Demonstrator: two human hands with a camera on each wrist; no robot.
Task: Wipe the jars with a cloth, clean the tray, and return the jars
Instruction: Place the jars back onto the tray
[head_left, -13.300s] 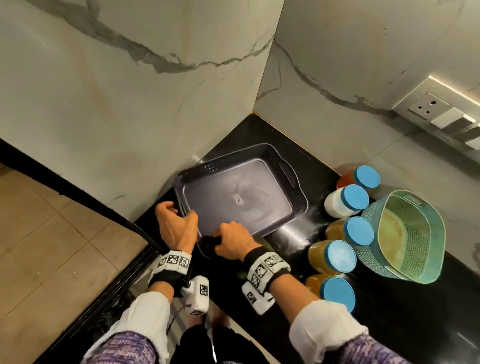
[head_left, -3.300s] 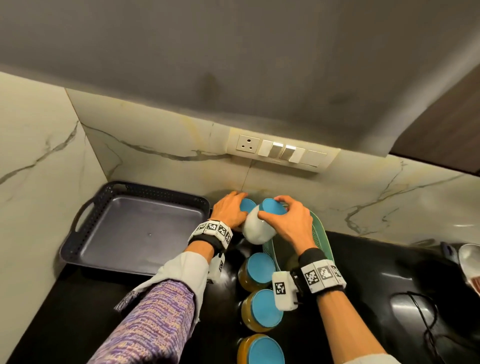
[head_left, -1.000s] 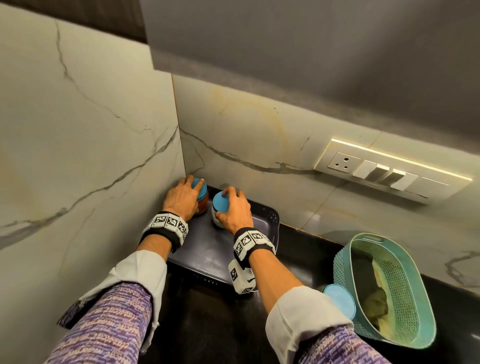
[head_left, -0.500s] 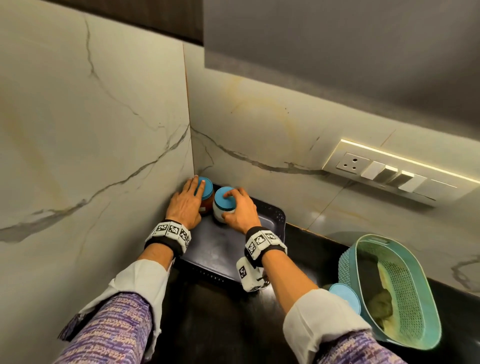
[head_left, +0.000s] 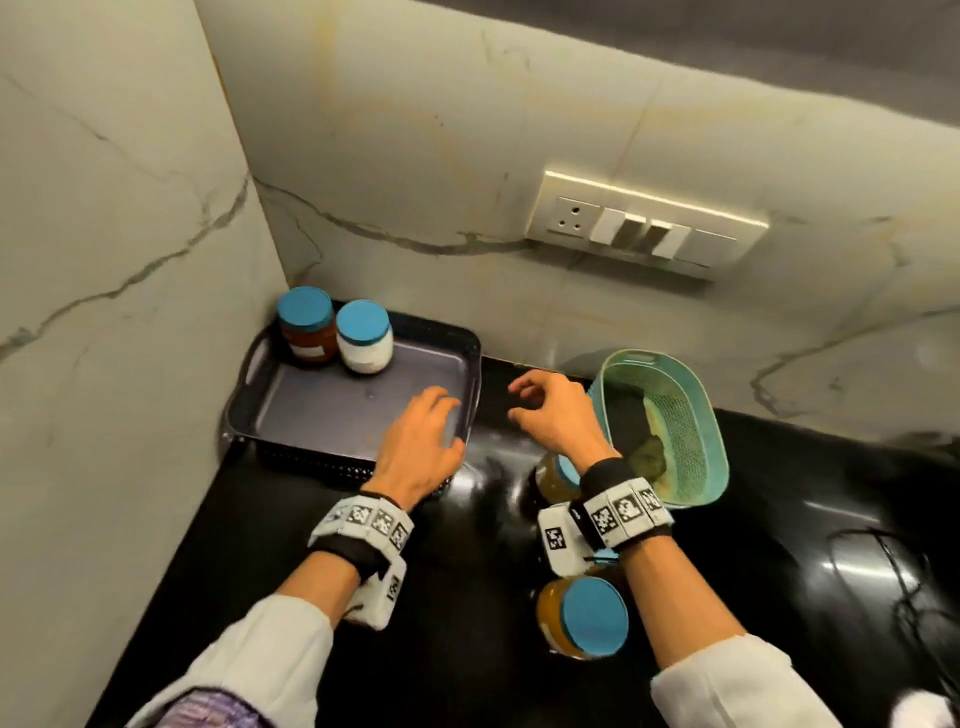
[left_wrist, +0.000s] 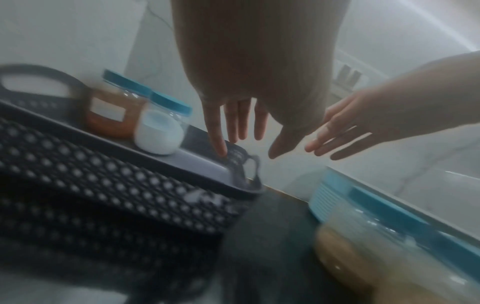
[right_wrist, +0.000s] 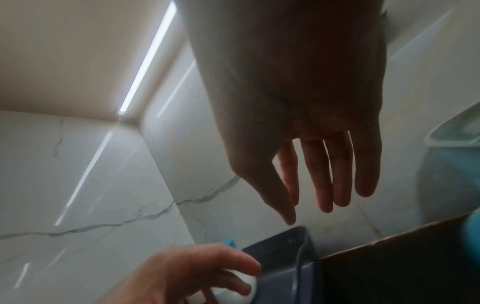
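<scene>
My left hand (head_left: 423, 447) hangs over the near right corner of the dark grey plastic tray with perforated walls (head_left: 363, 457), its fingers (left_wrist: 235, 123) loosely spread and holding nothing. My right hand (head_left: 558, 415) hovers above the glossy black table (head_left: 467, 597), between the tray and the teal perforated plastic basket (head_left: 711, 457); its fingers (right_wrist: 340, 174) are relaxed and slightly curled, and they too hold nothing.

Two jars stand upright in the tray's far left corner, against the white marble-patterned wall (head_left: 130, 260). The clear jar of reddish-brown contents with a blue lid (head_left: 306, 327) is nearest the corner, and the clear jar of white contents with a blue lid (head_left: 364, 338) stands just beside it on the right, touching or nearly so. The rest of the tray floor is bare.

On the table to my right, a clear jar of amber contents with a blue lid (head_left: 582, 618) stands beside my right forearm. Another amber jar (head_left: 550, 475) is partly hidden under my right wrist, close to the basket. Something yellowish lies inside the basket (head_left: 649, 452); I cannot tell what it is. A white switch and socket panel (head_left: 644, 228) sits on the back wall.
</scene>
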